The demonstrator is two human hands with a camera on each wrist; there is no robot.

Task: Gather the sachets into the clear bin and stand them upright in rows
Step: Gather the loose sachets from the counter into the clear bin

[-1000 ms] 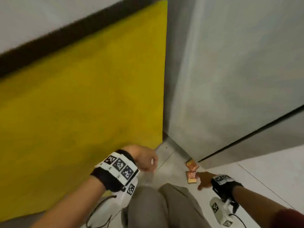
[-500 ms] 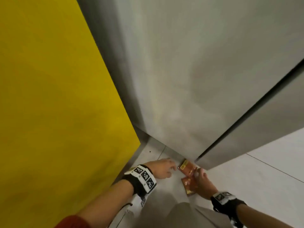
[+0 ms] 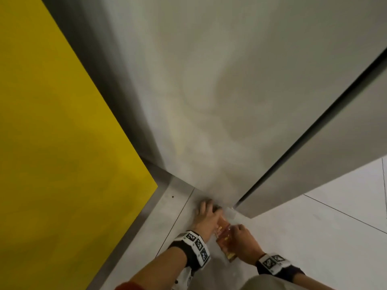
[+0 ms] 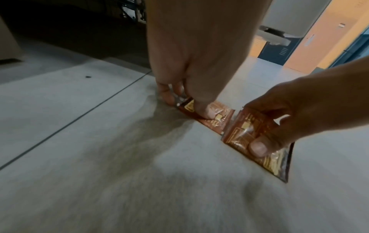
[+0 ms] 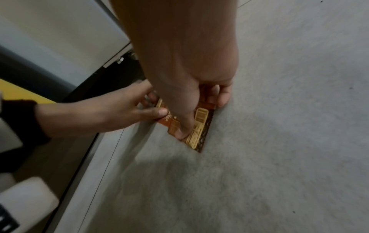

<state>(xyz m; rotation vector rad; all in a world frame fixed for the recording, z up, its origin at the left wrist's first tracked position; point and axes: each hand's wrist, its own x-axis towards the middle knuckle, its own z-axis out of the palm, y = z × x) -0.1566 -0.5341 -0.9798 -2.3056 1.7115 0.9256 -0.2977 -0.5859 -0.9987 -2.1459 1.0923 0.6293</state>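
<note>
Two brown and gold sachets lie flat on the grey floor at the foot of a grey cabinet. My left hand [image 4: 187, 105] pinches the farther sachet [image 4: 216, 122] between thumb and fingers. My right hand [image 4: 267, 135] pinches the nearer sachet [image 4: 237, 135], thumb on top, one edge lifted. The head view shows the left hand [image 3: 206, 216], the right hand [image 3: 240, 237] and the nearer sachet [image 3: 227, 245] close together. In the right wrist view the right hand [image 5: 202, 115] holds its sachet [image 5: 200, 127]. No clear bin is in view.
A grey cabinet door [image 3: 209, 101] rises straight ahead, with a dark gap to a second door [image 3: 314, 174] on the right. A yellow panel [image 3: 62, 143] stands at the left. Pale floor tiles [image 3: 314, 237] spread to the right. My trouser knee [image 3: 272, 285] is at the bottom.
My left hand has reached forward from near my knee to the farther sachet and pinched it. My right hand has closed on the nearer sachet. My head has dipped closer.
</note>
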